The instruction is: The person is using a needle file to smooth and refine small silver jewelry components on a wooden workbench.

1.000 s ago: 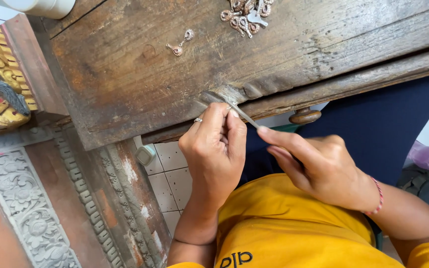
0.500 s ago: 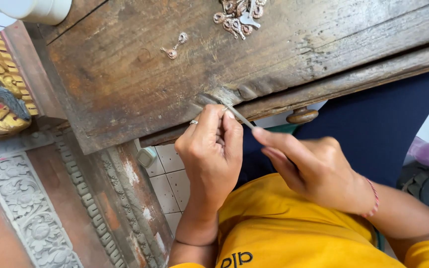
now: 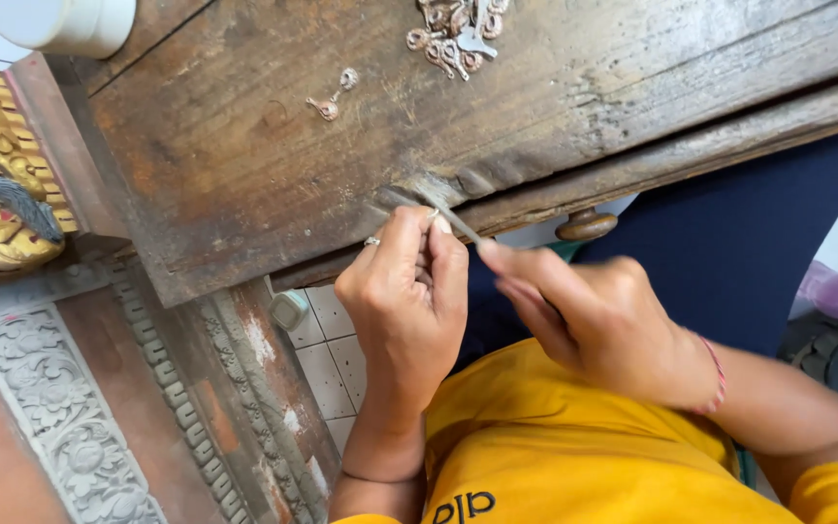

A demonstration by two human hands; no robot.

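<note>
A: Entry, left to right. Left hand (image 3: 407,301) is closed, fingertips pinched on a tiny metal piece (image 3: 432,215) pressed against the worn notch at the workbench edge (image 3: 244,281). A ring shows on one finger.

B: And the other side?

A: Right hand (image 3: 598,325) is pinched shut on a thin metal tool (image 3: 460,225), probably a needle file, its tip reaching up-left to the left fingertips. The two hands almost touch.

B: How would the piece handle?

A: My guess: very light, stiff, easy to drop or bend. Hold it by the edges, braced on the wood, as now. The tool looks slender and rigid; it's held low on the shaft, near the tip.

B: Packaging, labels?

A: None legible. Above the grip lie two loose copper-coloured findings (image 3: 332,95), and further right a small heap of them (image 3: 456,31). A white round container (image 3: 60,24) sits far up-left. A brass drawer knob (image 3: 586,225) hangs just right of the tool.
</note>
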